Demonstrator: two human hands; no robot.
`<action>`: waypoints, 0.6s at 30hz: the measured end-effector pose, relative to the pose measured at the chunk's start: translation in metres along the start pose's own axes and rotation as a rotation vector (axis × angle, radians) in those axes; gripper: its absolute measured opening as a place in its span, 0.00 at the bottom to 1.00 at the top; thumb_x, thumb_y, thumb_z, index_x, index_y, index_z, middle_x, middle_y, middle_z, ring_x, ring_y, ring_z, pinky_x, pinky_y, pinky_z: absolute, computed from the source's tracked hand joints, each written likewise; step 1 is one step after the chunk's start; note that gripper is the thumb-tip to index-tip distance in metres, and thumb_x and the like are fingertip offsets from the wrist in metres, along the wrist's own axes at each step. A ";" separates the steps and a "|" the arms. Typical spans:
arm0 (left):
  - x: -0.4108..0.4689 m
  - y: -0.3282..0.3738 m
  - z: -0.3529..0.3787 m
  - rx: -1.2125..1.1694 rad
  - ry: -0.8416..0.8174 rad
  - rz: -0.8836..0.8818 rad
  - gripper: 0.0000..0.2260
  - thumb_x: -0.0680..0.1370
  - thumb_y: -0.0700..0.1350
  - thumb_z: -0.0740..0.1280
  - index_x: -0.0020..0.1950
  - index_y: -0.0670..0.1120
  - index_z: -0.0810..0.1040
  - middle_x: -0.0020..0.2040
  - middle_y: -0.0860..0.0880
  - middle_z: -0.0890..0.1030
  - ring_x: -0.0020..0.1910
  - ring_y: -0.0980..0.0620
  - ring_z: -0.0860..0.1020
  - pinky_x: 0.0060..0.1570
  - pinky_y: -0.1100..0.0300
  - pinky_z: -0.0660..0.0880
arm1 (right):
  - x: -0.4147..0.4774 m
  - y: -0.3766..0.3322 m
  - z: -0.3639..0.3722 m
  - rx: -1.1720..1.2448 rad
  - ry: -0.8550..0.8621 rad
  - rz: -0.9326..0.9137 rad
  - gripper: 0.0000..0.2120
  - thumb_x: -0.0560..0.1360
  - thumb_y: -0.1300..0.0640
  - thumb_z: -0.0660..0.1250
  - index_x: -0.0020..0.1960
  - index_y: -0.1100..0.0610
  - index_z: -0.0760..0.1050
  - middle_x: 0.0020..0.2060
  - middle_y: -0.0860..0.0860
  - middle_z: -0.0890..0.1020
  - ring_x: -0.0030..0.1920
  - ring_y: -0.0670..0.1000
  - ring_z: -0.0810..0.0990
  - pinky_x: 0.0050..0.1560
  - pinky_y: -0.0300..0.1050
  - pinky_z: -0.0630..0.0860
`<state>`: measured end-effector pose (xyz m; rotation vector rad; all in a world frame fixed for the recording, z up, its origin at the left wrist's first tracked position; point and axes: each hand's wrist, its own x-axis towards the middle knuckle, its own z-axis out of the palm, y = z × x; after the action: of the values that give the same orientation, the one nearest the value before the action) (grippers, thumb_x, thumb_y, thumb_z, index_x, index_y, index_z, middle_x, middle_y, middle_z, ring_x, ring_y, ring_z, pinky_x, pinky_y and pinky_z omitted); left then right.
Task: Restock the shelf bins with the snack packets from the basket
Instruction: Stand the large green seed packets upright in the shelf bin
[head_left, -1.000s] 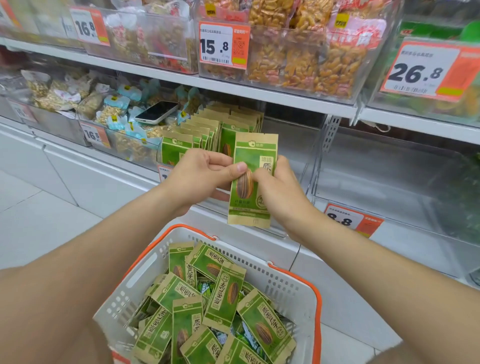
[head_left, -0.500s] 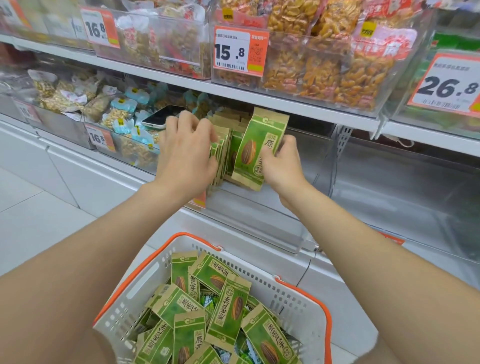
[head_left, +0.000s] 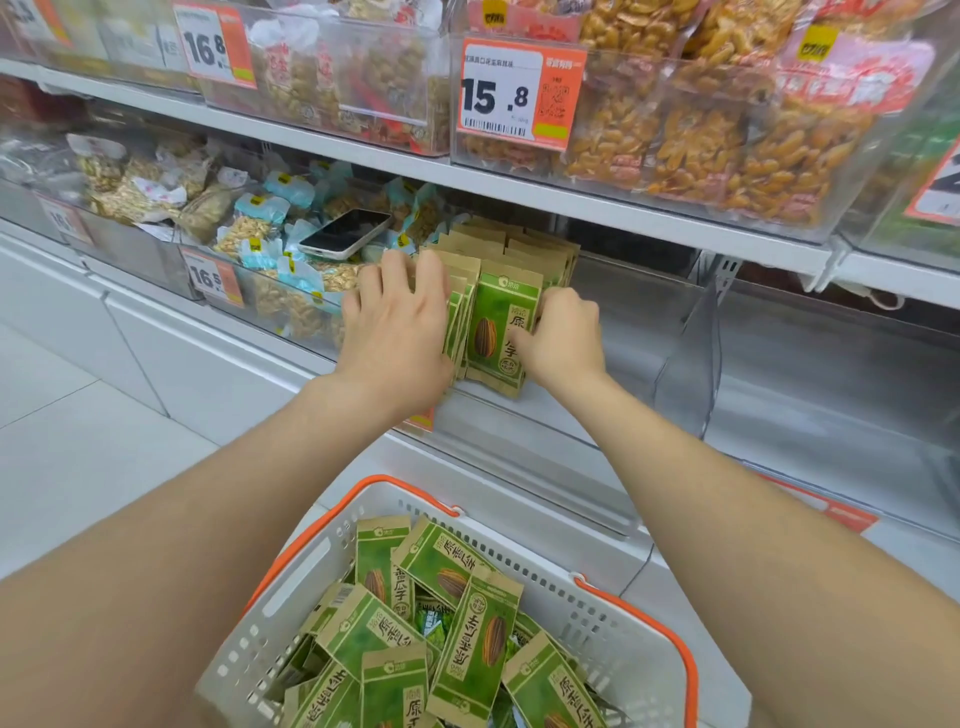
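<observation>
- Though a phone (head_left: 345, 235) lies on the nut packs in the bin to the left, it looks like no part of the job.
- The left hand (head_left: 400, 332) has its fingers fairly straight, laid over the tops of the packet row (head_left: 470, 283), palm against its near-left side. It presses and does not grip. This reads as bracing the row upright.
- The packet row stands on edge at the left end of the shelf bin, flaps up, packed tight.
- The front packet (head_left: 498, 332) is upright, printed face toward the camera, touching the row on its left. Whether its bottom edge is on the bin floor or just above it cannot be told.
- The right hand (head_left: 563, 335) has its fingers curled, pinching that packet by its right edge, thumb apparently on the printed face.
- Handling, as a judgement:
  - A light, flat pouch, paper-faced so not slippery. Stiffer at the seams, softer in the belly.
  - The seeds inside likely shift and could crack under a hard squeeze.
  - Best hold is a side seam or the top flap, thumb on one face and fingers behind.
- The loose packets (head_left: 550, 686) lie heaped at all angles in the basket (head_left: 623, 654), near, between the forearms. Plenty are left to shelve.
- In the shelf bin (head_left: 685, 353), the floor right of the row is bare up to the clear divider, so there is room for more.
</observation>
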<state>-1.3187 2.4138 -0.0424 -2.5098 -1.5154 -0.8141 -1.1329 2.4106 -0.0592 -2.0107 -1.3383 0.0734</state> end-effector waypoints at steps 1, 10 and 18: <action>0.000 0.000 0.000 -0.003 -0.003 -0.001 0.27 0.66 0.40 0.75 0.60 0.46 0.65 0.60 0.42 0.67 0.58 0.38 0.68 0.56 0.44 0.68 | 0.001 0.001 0.000 -0.023 0.001 0.005 0.12 0.77 0.53 0.75 0.43 0.58 0.76 0.43 0.55 0.81 0.42 0.54 0.74 0.36 0.43 0.69; -0.007 0.006 -0.014 -0.019 0.148 0.146 0.25 0.67 0.40 0.74 0.62 0.47 0.71 0.67 0.42 0.68 0.68 0.39 0.66 0.61 0.43 0.66 | -0.020 0.001 -0.028 -0.211 -0.155 0.042 0.14 0.72 0.47 0.72 0.41 0.57 0.75 0.41 0.56 0.80 0.42 0.61 0.83 0.41 0.52 0.83; -0.045 0.032 -0.026 -0.080 -0.177 0.143 0.13 0.74 0.55 0.70 0.36 0.51 0.71 0.34 0.53 0.77 0.39 0.45 0.78 0.34 0.56 0.70 | -0.082 -0.027 -0.101 -0.258 -0.313 -0.394 0.12 0.71 0.51 0.66 0.38 0.57 0.82 0.33 0.53 0.83 0.40 0.55 0.81 0.40 0.54 0.83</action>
<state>-1.3178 2.3528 -0.0362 -2.7762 -1.3546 -0.6604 -1.1507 2.2959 0.0052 -1.9560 -2.0118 0.0362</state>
